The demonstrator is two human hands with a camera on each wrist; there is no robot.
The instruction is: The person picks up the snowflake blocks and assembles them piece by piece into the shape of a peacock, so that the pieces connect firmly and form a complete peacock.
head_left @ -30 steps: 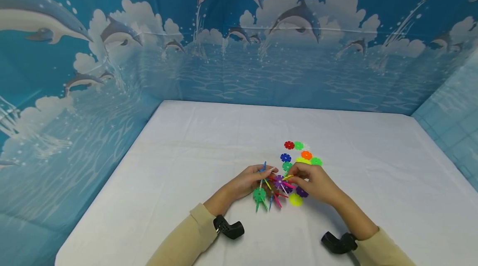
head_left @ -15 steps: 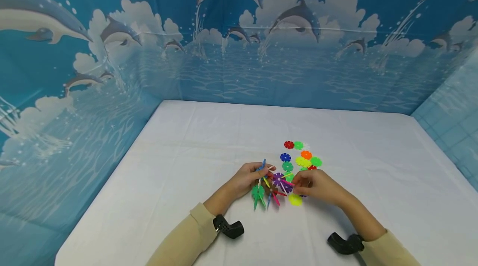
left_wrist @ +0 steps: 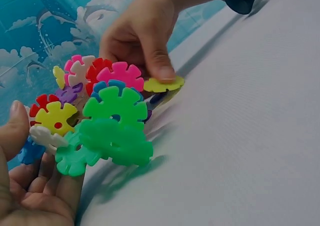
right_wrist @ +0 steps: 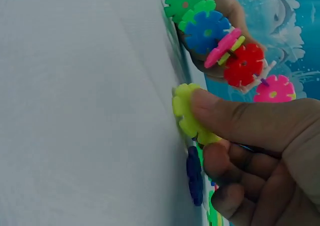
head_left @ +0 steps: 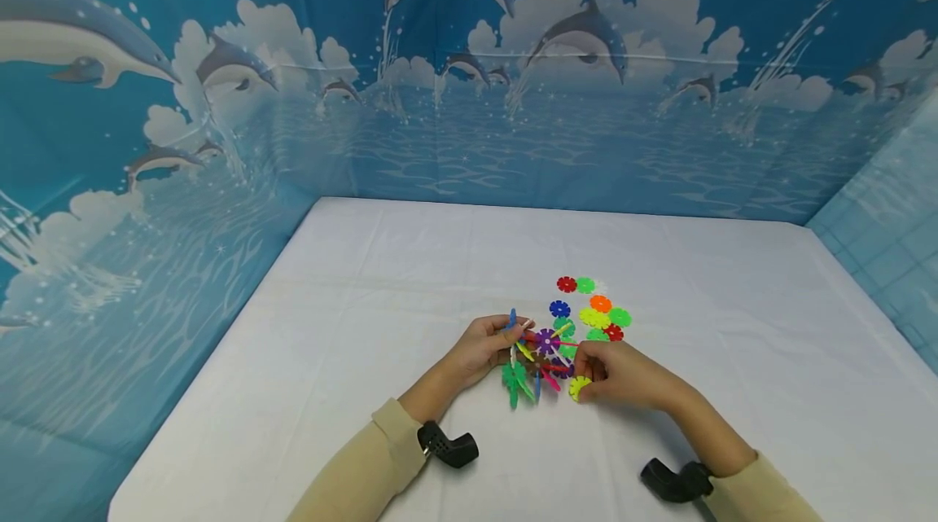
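My left hand (head_left: 479,353) holds a cluster of interlocking snowflake discs (head_left: 546,341) by its left side, raised over the white table. Notched discs in green, blue, red, pink, purple, yellow and white stick out of it at many angles. In the left wrist view, green discs (left_wrist: 115,141) hang lowest, near the cloth. My right hand (head_left: 626,375) pinches a loose yellow snowflake disc (right_wrist: 186,110) between thumb and fingers. That disc is tilted, just right of the cluster and apart from it. A dark blue disc (right_wrist: 195,177) shows below the right fingers in the right wrist view.
Loose discs lie beyond the hands: red (head_left: 567,284), green (head_left: 620,318), orange (head_left: 601,304), yellow (head_left: 595,318) and blue (head_left: 560,309). The white tablecloth (head_left: 366,278) runs back to a dolphin-print curtain (head_left: 454,147). Each wrist wears a black camera.
My right hand has let go of a yellow disc on the cluster, moved back and down, and picked up the loose yellow disc from the table. The left hand has turned the cluster slightly.
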